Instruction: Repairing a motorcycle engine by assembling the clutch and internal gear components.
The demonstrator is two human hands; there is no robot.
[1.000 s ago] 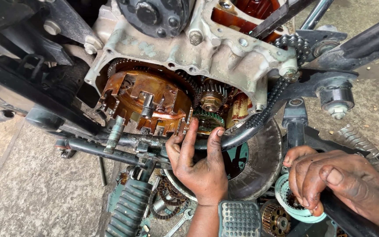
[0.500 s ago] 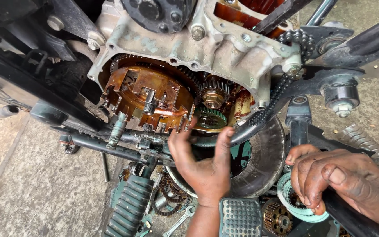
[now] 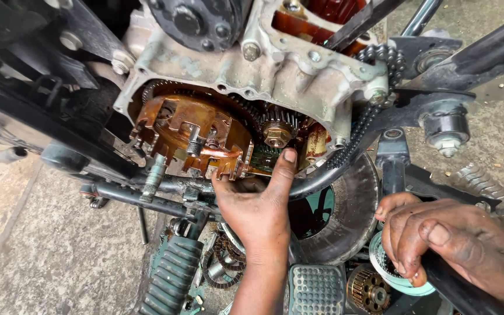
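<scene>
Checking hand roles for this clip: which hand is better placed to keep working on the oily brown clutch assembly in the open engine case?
Left. The left hand already touches the brown clutch assembly; the right hand rests lower right, gripping a black bar.

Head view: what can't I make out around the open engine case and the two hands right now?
- Left hand: fingertips hidden behind the clutch; whether they pinch anything, cannot tell.
- Right hand: wrist cut off by the right edge; its palm hides the grip on the black bar.
- Chain: lower run hidden behind the frame tube.
- Small gear: teeth partly shadowed.
</scene>
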